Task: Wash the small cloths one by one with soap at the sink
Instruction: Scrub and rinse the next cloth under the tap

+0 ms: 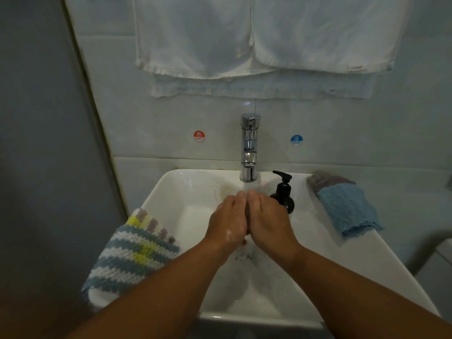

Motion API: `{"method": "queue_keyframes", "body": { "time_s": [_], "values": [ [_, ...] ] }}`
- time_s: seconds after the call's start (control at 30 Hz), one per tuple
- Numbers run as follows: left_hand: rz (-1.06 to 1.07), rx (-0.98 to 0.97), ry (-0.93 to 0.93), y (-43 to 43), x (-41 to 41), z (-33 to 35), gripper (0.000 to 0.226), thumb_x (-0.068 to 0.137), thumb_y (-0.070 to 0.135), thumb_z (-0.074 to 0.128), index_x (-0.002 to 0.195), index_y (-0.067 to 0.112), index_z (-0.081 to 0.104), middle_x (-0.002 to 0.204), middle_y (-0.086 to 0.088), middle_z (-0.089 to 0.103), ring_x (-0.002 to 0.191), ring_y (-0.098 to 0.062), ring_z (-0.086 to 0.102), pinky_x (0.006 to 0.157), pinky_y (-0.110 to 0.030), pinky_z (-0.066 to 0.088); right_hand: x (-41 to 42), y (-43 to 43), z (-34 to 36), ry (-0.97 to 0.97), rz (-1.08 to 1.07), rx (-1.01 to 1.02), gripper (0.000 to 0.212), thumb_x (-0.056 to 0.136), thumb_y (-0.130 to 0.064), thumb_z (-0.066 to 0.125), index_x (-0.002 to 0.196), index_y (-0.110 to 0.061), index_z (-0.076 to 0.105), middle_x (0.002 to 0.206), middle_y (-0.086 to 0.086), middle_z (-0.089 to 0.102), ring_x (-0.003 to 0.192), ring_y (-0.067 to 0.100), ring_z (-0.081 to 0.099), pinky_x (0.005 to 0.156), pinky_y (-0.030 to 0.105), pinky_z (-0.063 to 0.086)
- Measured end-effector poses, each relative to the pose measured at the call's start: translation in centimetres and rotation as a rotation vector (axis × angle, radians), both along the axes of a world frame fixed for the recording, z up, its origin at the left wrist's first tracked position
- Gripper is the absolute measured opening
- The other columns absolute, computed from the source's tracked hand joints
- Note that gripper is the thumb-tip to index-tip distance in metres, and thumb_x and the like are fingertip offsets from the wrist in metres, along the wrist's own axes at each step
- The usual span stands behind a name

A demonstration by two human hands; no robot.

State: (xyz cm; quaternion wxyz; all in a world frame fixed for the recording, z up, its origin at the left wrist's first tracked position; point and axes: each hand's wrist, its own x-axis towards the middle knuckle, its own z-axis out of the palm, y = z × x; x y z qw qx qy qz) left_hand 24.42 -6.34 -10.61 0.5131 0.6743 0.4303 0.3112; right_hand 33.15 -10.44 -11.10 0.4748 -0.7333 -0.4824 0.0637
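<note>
Over the wet sink (342,260), beneath the running tap (249,148), the left hand (228,220) and right hand (267,220) are shown with straightened fingers (241,199) pressing a barely visible dark scrap (247,211) between them, with the striped cloth (137,250) left of the fingers and the soap dispenser (283,194) and blue cloth (347,209) to their right.

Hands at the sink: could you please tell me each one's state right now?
Left hand: open, straight fingers pressing a dark cloth.
Right hand: open, pressing the same cloth from the other side.

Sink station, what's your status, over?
Under running chrome tap: left hand and right hand pressed together. Between them a small dark cloth, mostly hidden. Close beside right hand, a black soap pump bottle.
</note>
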Motion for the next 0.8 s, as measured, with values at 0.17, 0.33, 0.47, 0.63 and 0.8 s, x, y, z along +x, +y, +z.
{"method": "queue_keyframes", "body": {
  "time_s": [0.17,0.33,0.47,0.63,0.8],
  "values": [
    [0.045,0.089,-0.102,0.5,-0.3,0.1,0.022,0.107,0.039,0.040,0.119,0.026,0.053,0.114,-0.004,0.063,0.099,-0.019,0.065,0.081,-0.037,0.061,-0.1,-0.3,0.4,0.624,0.187,-0.019,0.036,0.107,-0.047,0.036,0.138,-0.032,0.047,0.123,-0.004,0.060,0.112,0.017,0.061,0.079,0.032,0.055],
    [0.124,0.235,0.013,0.0,-0.5,0.4,0.046,0.109,0.044,0.026,0.102,0.016,0.063,0.099,-0.001,0.065,0.096,-0.018,0.062,0.094,-0.036,0.052,-0.2,-0.3,-0.2,0.190,0.183,0.015,0.027,0.108,-0.039,0.038,0.114,-0.019,0.056,0.098,-0.003,0.066,0.091,0.013,0.066,0.075,0.020,0.051],
    [0.114,0.311,0.118,-0.8,-0.4,1.0,0.059,0.110,0.043,0.021,0.094,0.014,0.070,0.091,-0.002,0.066,0.088,-0.018,0.062,0.089,-0.030,0.049,0.0,-0.8,0.1,-0.119,0.112,0.013,0.027,0.107,-0.033,0.041,0.104,-0.014,0.060,0.091,0.000,0.066,0.081,0.015,0.064,0.073,0.030,0.051],
    [0.071,0.291,0.177,-0.7,-0.3,1.0,0.067,0.109,0.046,0.019,0.100,0.007,0.073,0.100,-0.014,0.074,0.096,-0.027,0.068,0.099,-0.039,0.052,0.4,-1.1,0.8,-0.487,0.175,-0.109,0.021,0.104,-0.016,0.051,0.119,-0.006,0.063,0.113,0.010,0.068,0.102,0.024,0.065,0.096,0.035,0.051],
    [0.047,0.258,0.196,-0.4,-0.3,0.9,0.065,0.109,0.046,0.019,0.101,0.008,0.071,0.100,-0.014,0.072,0.098,-0.030,0.068,0.100,-0.045,0.052,0.7,-0.3,-0.5,-0.739,0.112,0.055,0.016,0.079,0.001,0.081,0.086,-0.002,0.067,0.072,0.011,0.069,0.059,0.026,0.068,0.057,0.037,0.057]
  ]
}}
